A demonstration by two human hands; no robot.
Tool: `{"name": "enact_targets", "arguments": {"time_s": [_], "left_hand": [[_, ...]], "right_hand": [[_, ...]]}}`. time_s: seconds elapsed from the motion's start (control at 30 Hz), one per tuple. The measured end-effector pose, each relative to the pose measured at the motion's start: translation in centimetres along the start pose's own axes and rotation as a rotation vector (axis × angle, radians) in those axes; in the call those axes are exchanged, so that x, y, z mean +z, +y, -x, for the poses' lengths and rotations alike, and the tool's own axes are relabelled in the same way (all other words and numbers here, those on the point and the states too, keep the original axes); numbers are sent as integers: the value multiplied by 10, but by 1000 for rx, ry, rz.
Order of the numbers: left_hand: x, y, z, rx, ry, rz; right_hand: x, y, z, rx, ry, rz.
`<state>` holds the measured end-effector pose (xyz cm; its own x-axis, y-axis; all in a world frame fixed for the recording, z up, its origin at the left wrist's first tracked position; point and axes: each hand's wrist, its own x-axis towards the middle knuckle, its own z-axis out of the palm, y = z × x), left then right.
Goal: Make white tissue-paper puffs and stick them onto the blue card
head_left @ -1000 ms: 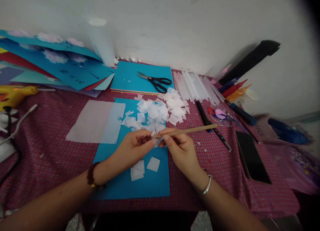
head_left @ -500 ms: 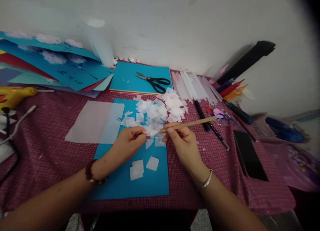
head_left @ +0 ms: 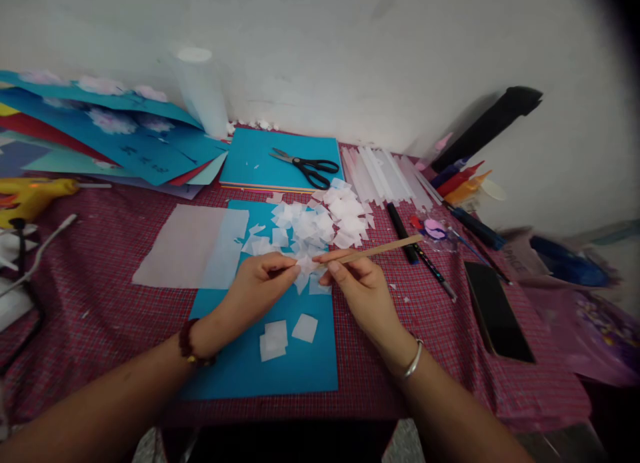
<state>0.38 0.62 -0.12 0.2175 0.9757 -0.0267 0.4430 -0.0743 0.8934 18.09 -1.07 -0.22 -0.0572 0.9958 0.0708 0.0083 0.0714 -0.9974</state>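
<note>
My right hand [head_left: 361, 284] is closed on a thin flat wooden stick [head_left: 383, 247], which slants up to the right. The stick's left tip lies close to my left fingertips. My left hand [head_left: 267, 279] pinches a small white paper piece [head_left: 306, 261], pale against the heap behind, so its outline is hard to make out. Behind the hands lies a pile of white paper squares [head_left: 313, 224]. Below them a few loose squares [head_left: 274, 340] rest on a blue sheet [head_left: 300, 373].
Black scissors [head_left: 310, 166] lie on stacked coloured paper [head_left: 250, 149] at the back. A yellow glue gun [head_left: 35, 196] is at left. Markers [head_left: 401, 229], a phone [head_left: 499, 313] and white sticks [head_left: 385, 173] lie at right. A translucent sheet [head_left: 175, 249] lies left.
My hands have drawn slightly closer together. The stick has shifted a little to the left and its tip now meets the paper near my left fingers.
</note>
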Motion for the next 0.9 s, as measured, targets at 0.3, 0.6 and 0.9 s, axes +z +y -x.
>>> {"name": "enact_targets", "arguments": {"time_s": [0.3,0.6,0.9], "left_hand": [[4,-11,1,243,62,-187],[4,-5,7,279,43,-228],[0,3,1,-51,-173,-27]], "right_hand": [[1,4,2,-10,-50,-26],[3,6,1,6,19,99],[2,6,0,6,55,52]]}}
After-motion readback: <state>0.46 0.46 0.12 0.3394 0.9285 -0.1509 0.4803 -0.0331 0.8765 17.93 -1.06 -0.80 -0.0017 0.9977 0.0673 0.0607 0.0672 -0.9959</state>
